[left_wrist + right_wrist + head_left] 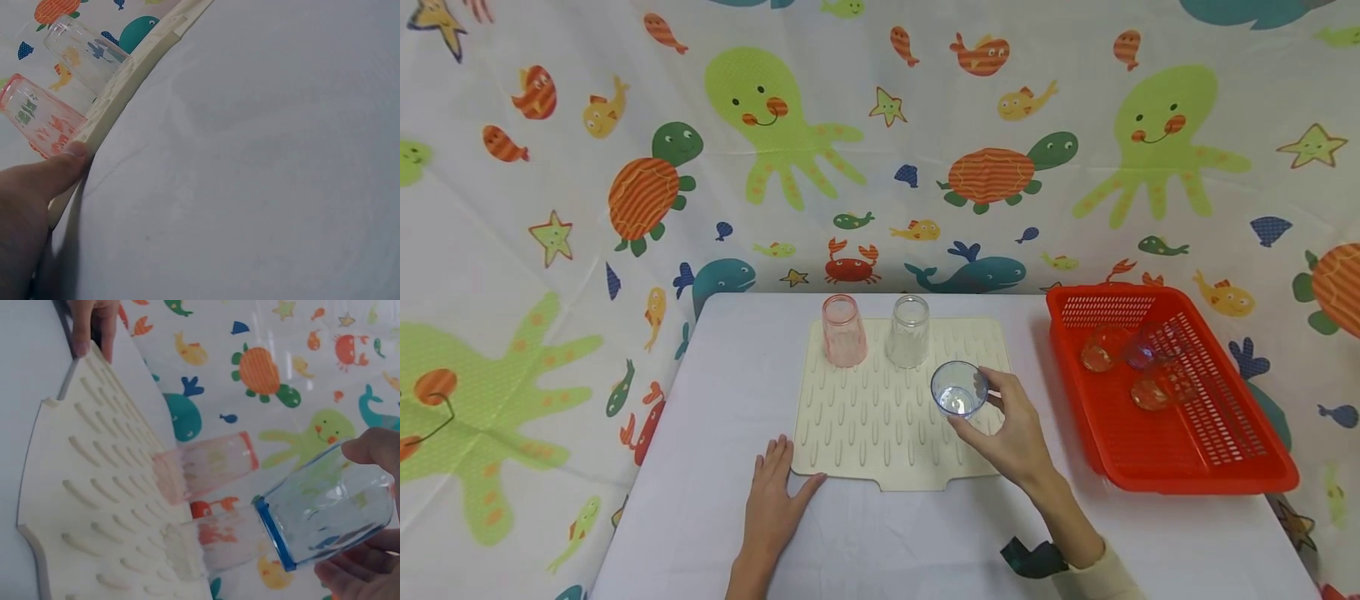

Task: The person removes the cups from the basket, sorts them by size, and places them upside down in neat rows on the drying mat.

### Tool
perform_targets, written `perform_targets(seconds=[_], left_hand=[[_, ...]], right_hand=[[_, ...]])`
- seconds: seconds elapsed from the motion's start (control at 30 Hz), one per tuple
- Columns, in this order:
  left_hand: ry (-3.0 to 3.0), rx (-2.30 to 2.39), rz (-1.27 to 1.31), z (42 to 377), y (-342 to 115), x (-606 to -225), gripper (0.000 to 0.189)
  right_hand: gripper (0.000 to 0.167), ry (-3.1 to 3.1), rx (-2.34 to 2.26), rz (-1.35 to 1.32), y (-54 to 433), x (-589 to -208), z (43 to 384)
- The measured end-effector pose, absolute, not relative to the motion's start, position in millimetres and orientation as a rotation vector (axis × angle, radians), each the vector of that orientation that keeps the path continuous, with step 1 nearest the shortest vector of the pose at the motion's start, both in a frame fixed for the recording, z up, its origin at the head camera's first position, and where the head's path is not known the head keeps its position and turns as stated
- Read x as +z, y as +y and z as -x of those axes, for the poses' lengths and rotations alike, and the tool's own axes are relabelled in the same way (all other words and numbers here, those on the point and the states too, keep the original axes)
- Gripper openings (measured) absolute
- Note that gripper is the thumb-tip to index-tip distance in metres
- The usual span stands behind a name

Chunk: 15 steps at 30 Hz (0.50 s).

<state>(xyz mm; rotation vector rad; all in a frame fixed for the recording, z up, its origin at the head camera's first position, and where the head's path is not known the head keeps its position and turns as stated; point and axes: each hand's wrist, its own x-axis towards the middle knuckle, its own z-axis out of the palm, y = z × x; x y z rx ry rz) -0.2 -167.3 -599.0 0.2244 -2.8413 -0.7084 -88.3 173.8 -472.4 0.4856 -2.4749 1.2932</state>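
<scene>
Lying nearest, a beige sleeve (1097, 579) with a dark strap (1034, 558) beside it covers the forearm behind the right hand, over the white cloth-covered desk (722, 375). The left hand (775, 504) rests flat with its fingers straight, just outside the near-left corner of a cream rectangular mat with raised oblong ribs (872, 433); its thumb touches the mat's near edge. Farther in, the right hand (1011, 425) grips a clear tumbler with a blue rim (959, 390) between thumb and curled fingers. That tumbler is held above the mat, toward its right edge, apart from the ribs. Along the desk's right edge stands a red slatted plastic basket (1195, 481), with several clear, tinted glasses (1150, 392) inside, toward its far-left corner; their exact shapes are hard to tell. On the mat by its far edge, a tall pink-tinted clear glass (845, 333) stands at the far-left corner, and a tall colourless clear glass (909, 333) stands near the middle of that edge, the two apart. Beyond the desk's far edge hangs a white curtain printed with colourful sea animals (880, 175).
</scene>
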Motion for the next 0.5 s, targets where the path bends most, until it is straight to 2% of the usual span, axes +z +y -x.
perform_targets(seconds=[0.5], left_hand=[[-2.988, -0.8, -0.306, 5.6, -170.8, -580.0, 0.089]], right_hand=[[0.077, -2.516, 1.344, -0.543, 154.7, -475.0, 83.6]])
